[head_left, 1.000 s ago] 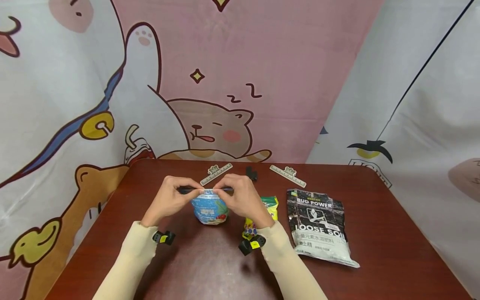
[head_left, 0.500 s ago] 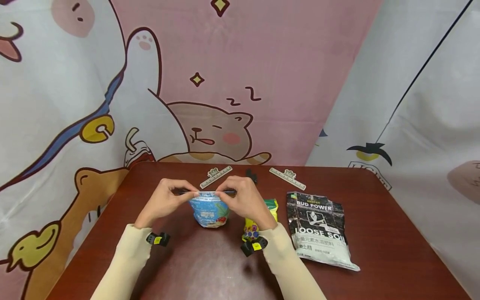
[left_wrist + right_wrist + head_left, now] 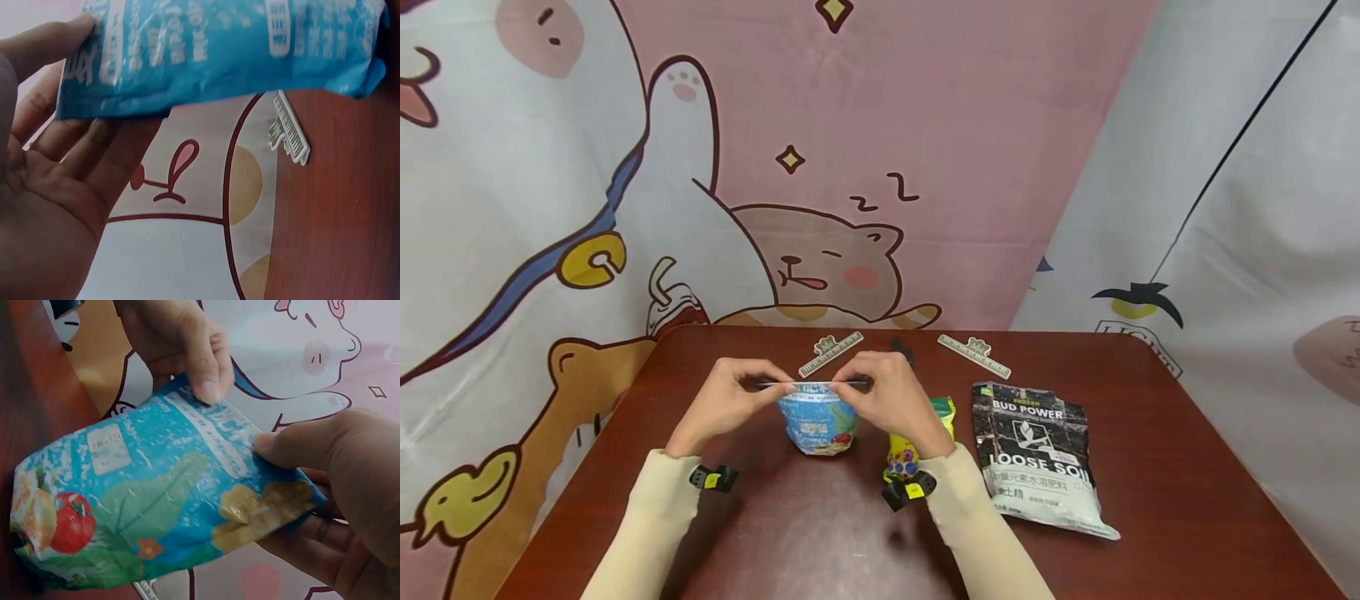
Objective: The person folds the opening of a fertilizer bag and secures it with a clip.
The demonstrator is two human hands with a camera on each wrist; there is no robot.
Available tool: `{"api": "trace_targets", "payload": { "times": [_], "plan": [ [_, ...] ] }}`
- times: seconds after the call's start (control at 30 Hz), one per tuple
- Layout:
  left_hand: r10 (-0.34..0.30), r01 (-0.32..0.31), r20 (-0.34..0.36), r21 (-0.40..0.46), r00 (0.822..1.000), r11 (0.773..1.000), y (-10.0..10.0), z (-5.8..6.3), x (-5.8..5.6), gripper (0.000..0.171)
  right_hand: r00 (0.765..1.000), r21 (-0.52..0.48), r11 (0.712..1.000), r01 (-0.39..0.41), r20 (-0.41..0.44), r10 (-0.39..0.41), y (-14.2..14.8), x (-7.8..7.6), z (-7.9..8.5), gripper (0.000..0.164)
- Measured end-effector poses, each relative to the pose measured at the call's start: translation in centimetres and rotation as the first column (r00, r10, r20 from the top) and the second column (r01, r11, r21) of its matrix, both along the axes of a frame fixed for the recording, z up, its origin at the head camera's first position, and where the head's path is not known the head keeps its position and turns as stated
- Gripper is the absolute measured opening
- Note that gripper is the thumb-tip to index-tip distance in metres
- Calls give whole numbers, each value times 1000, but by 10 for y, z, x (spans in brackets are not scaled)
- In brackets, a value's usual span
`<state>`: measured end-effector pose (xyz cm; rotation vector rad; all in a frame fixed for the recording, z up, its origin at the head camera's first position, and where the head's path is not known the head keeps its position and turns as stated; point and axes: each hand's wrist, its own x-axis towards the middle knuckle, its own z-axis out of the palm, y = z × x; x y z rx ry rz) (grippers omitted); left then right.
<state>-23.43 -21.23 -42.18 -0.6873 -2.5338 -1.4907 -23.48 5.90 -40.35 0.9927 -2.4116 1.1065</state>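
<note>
A blue plastic bag [image 3: 817, 421] printed with a tomato, leaves and flowers stands in front of the person in the head view. At its top edge, my left hand [image 3: 727, 403] pinches the left part between thumb and fingers. My right hand [image 3: 891, 396] pinches the right part the same way. The top edge is stretched straight between the two hands. In the right wrist view, the bag [image 3: 144, 481] shows its printed front, with the right thumb pressed on it near the top corner. The left wrist view shows the blue bag [image 3: 231, 53] with white lettering, the left thumb on it.
Two ruler-edged clips, a left one [image 3: 831, 354] and a right one [image 3: 974, 356], lie towards the table's back, with a small black object [image 3: 902, 350] between them. A yellow-green packet [image 3: 901, 458] is partly behind the right wrist. A black-and-white "Loose Soil" bag [image 3: 1037, 462] lies at right.
The left hand has shifted slightly left, and more of the bag's top edge shows between the hands. Over the last half second hardly anything has moved.
</note>
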Motion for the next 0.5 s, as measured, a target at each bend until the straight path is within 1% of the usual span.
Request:
{"api": "trace_targets", "payload": {
  "times": [0.17, 0.3, 0.5],
  "plan": [
    [-2, 0, 37, 29, 999, 1000, -7, -4, -5, 6, 1000, -7, 1000, -15, 24, 15, 5, -1, 0, 3],
    [23, -24, 38, 29, 999, 999, -5, -4, -3, 4, 1000, -8, 1000, -16, 26, 16, 6, -3, 0, 4],
    [57, -57, 25, 15, 998, 998, 5, 16, 11, 4, 999, -18, 1000, -10, 53, 11, 5, -3, 0, 4]
  ]
}}
